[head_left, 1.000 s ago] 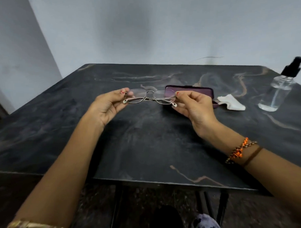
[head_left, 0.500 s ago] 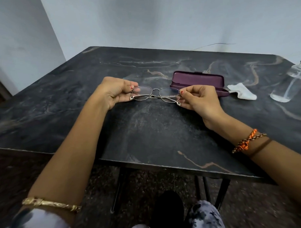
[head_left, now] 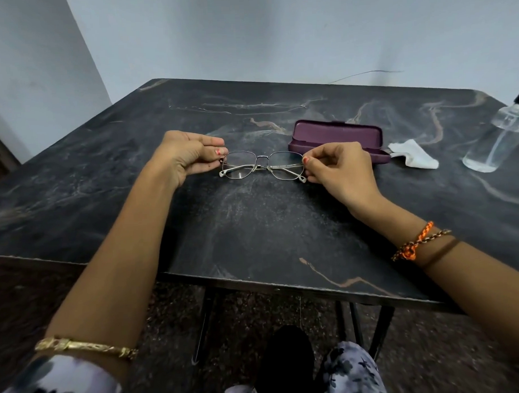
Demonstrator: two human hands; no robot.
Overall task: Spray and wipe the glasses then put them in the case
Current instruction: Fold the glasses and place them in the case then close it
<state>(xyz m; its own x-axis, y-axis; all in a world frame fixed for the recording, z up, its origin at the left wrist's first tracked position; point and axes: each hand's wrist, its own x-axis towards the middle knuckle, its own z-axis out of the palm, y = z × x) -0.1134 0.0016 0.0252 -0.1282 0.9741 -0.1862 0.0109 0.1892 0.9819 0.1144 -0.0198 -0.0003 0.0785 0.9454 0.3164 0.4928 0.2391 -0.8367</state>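
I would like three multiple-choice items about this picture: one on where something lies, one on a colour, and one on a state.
1. Where does the white cloth lie?
A. between the case and the spray bottle
B. inside the case
C. under the glasses

2. What colour is the case?
A. green
B. purple
C. yellow

3. How are the glasses held?
A. by the left hand alone
B. by nobody, lying free on the table
C. by both hands, one at each end

Answers:
1 A: the cloth rests on the table, just right of the case and left of the spray bottle.
2 B: its open lid and tray are dark purple.
3 C: the left hand pinches one end of the frame and the right hand the other.
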